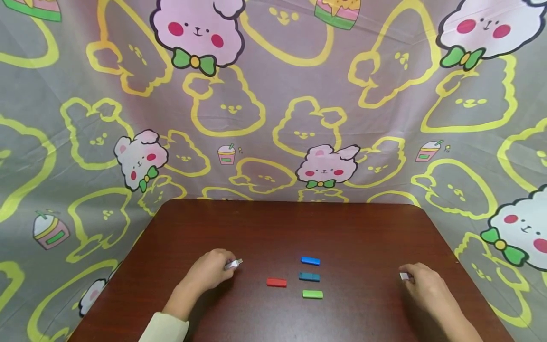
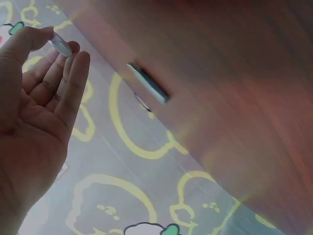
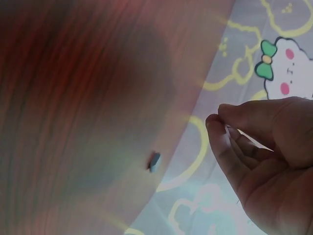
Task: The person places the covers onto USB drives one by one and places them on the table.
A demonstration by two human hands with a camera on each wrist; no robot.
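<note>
Table (image 1: 205, 223), dark red-brown, glossy: a dropped piece could skid. Left hand (image 1: 211, 271) and right hand (image 1: 429, 286): both pinching, thumb against fingers. Between them lie bright-blue stick (image 1: 310, 261), teal stick (image 1: 309, 276), red stick (image 1: 277, 282), green stick (image 1: 313, 294), plastic-looking; low sweep could scatter them. Left holds white metal-plugged stick (image 1: 232, 264): may twist. Right, small white block (image 1: 404, 276), mostly hidden: may slip.

On the table (image 1: 239, 223), one stick (image 1: 277, 282) lies left of three others (image 1: 309, 276) lined front to back.
</note>
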